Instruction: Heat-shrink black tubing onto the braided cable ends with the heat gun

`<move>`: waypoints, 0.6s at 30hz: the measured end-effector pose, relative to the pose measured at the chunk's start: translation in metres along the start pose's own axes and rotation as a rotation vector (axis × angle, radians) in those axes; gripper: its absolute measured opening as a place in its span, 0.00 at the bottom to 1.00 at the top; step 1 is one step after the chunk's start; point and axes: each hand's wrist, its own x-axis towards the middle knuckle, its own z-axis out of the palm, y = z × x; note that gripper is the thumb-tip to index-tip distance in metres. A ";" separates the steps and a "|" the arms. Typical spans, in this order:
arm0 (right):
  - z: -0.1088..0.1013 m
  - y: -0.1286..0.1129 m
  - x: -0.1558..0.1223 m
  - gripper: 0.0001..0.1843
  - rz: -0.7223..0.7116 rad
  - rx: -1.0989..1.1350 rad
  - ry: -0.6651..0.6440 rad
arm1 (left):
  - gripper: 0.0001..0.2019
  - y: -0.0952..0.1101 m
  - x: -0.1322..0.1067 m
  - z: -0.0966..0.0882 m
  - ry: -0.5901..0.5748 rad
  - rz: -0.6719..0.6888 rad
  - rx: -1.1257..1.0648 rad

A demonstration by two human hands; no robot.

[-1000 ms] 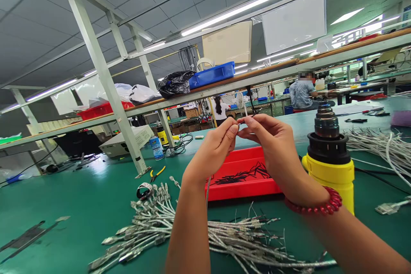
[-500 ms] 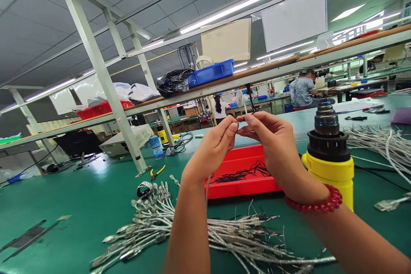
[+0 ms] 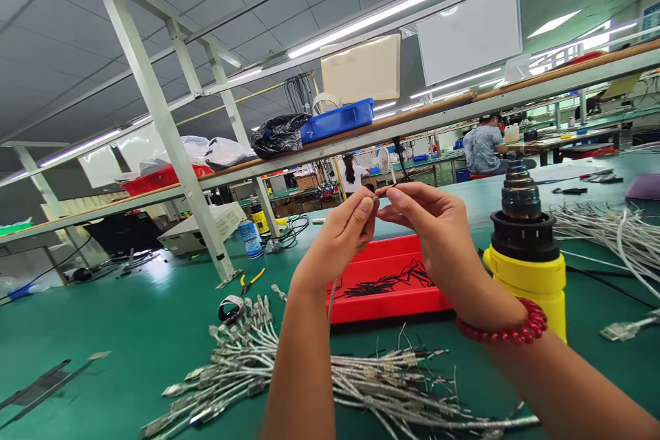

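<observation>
My left hand (image 3: 337,240) pinches the upper end of a thin grey cable (image 3: 330,299) that hangs down past my wrist. My right hand (image 3: 438,227), with a red bead bracelet (image 3: 502,333) on its wrist, pinches a small dark piece at that same cable tip; the fingertips of both hands meet there. Both hands are raised above a red tray (image 3: 386,282) holding short black pieces. A heap of silvery cables (image 3: 330,378) with metal plugs lies on the green table (image 3: 128,330) below my forearms.
A yellow and black tool (image 3: 523,247) stands right of the red tray. More pale cables (image 3: 613,234) lie at far right. Pliers (image 3: 252,278), a tape roll (image 3: 230,307), a white frame post (image 3: 170,130) and a shelf with a blue bin (image 3: 337,120) stand beyond. People work at benches behind.
Both hands have stayed joined at the cable tip, drifting slightly left and up. The view has shifted a little; nothing was taken or let go.
</observation>
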 end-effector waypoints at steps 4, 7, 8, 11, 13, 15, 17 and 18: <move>-0.001 0.000 -0.001 0.07 -0.044 0.006 -0.073 | 0.17 -0.010 0.004 -0.003 -0.044 0.035 -0.157; -0.001 0.001 -0.001 0.06 -0.057 -0.006 -0.075 | 0.17 -0.012 0.004 -0.005 -0.046 0.026 -0.172; -0.001 0.001 -0.001 0.06 -0.060 -0.015 -0.069 | 0.17 -0.011 0.004 -0.004 -0.047 0.019 -0.169; 0.000 0.001 -0.001 0.08 -0.064 -0.033 -0.045 | 0.17 -0.007 0.002 -0.003 -0.054 0.005 -0.154; 0.000 0.000 -0.001 0.11 -0.061 -0.035 -0.041 | 0.16 -0.004 0.001 -0.001 -0.049 0.001 -0.135; -0.001 -0.002 -0.001 0.12 -0.055 -0.038 -0.054 | 0.16 -0.001 0.000 -0.001 -0.034 -0.003 -0.110; -0.001 -0.003 0.001 0.13 -0.047 -0.061 -0.065 | 0.16 0.001 0.000 -0.001 -0.019 -0.003 -0.076; -0.001 -0.002 0.001 0.14 -0.054 -0.076 -0.049 | 0.16 0.002 0.000 -0.002 -0.007 0.004 -0.058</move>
